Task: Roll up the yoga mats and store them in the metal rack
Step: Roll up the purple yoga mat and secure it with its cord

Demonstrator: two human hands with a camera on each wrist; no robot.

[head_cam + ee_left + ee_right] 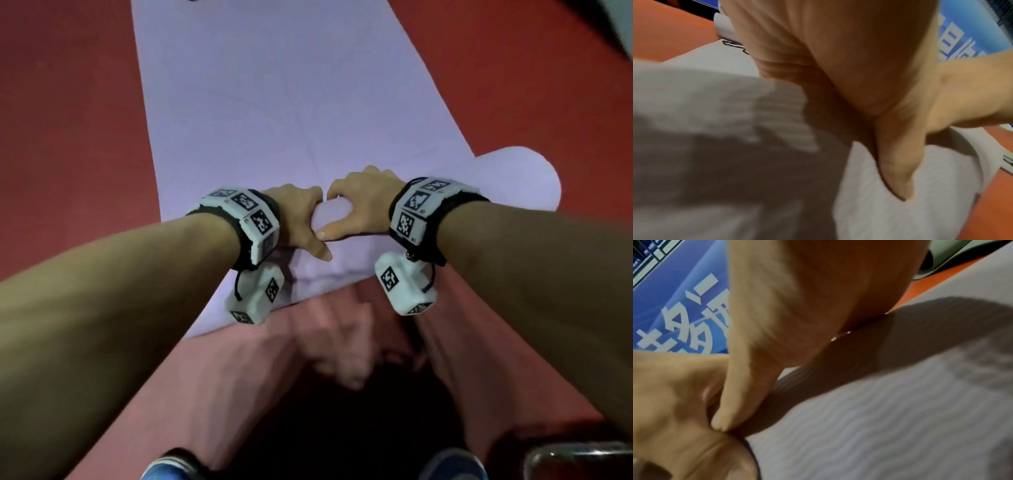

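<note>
Where hands point(325, 216) grip, mat roll point(496, 178) partly hidden

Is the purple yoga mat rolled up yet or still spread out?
Partly rolled: the yoga mat mostly lies flat on the red floor, while both hands grip the roll at its near end.

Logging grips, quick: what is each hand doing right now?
Left hand: fingers curled over the roll of the mat.
Right hand: gripping the same roll.
</note>
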